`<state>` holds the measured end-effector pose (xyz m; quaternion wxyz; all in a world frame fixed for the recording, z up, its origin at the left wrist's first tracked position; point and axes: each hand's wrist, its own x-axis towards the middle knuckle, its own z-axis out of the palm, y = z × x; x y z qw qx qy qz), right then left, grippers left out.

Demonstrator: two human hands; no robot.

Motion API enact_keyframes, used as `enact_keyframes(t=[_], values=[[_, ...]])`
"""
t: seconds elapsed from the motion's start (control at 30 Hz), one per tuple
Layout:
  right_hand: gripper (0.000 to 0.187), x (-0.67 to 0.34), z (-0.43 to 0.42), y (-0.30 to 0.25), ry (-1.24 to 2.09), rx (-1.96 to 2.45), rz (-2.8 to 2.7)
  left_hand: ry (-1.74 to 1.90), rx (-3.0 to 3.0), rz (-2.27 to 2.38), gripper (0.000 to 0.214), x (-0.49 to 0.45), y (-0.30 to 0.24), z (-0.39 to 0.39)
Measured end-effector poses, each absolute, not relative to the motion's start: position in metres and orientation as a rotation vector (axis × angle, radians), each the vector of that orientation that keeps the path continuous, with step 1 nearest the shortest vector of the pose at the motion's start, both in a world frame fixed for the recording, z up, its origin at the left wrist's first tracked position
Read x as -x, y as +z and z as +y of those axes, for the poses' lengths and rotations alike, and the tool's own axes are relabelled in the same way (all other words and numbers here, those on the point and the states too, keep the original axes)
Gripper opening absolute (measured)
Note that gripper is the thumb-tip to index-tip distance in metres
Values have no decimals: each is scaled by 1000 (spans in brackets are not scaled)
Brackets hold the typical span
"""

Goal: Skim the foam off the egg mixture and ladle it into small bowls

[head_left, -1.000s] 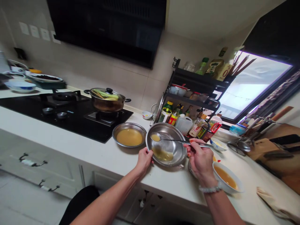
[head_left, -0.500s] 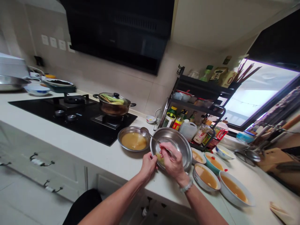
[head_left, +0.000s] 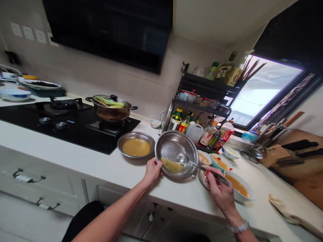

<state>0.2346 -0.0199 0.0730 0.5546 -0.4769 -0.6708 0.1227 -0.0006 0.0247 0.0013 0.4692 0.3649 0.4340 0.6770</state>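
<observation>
White kitchen counter (head_left: 108, 168), with a tilted steel bowl (head_left: 171, 144) leaning over its front part.

The left hand (head_left: 153, 170) is pinching the bowl's near left rim, thumb and fingers closed on the metal, while yellowish liquid (head_left: 171, 165) is pooling along the low side. The right hand (head_left: 220, 191) is gripping a ladle (head_left: 183, 158) by its handle, fingers wrapped around it; the scoop is hanging inside the bowl beside the liquid, and whether it is touching the metal cannot be told. Just left, a shallow steel dish (head_left: 136, 135) is holding more yellowish liquid. Beyond it, a lidded pot (head_left: 111, 112) is standing on the black stove (head_left: 83, 141). Behind the tilted bowl, a dark rack (head_left: 199, 80) is holding bottles (head_left: 183, 125).
</observation>
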Motion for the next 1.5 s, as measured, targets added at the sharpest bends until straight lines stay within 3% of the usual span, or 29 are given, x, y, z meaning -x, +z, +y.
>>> enact_keyframes(t=[0.33,0.5,1.07,1.27,1.5], values=[[38,-221,-19,58,741,1071,-982,1667,-861,1077,17,1,-1,26],[39,-219,-12,68,815,1024,-867,1669,-838,1073,15,0,-1,26],[27,-155,17,132,862,859,-1012,1666,-845,1089,14,-2,-3,27],[22,-98,37,122,849,819,-1181,1673,-856,1092,13,-3,-10,33],[16,-71,27,95,561,723,-1737,1673,-845,1040,15,-2,-3,30]])
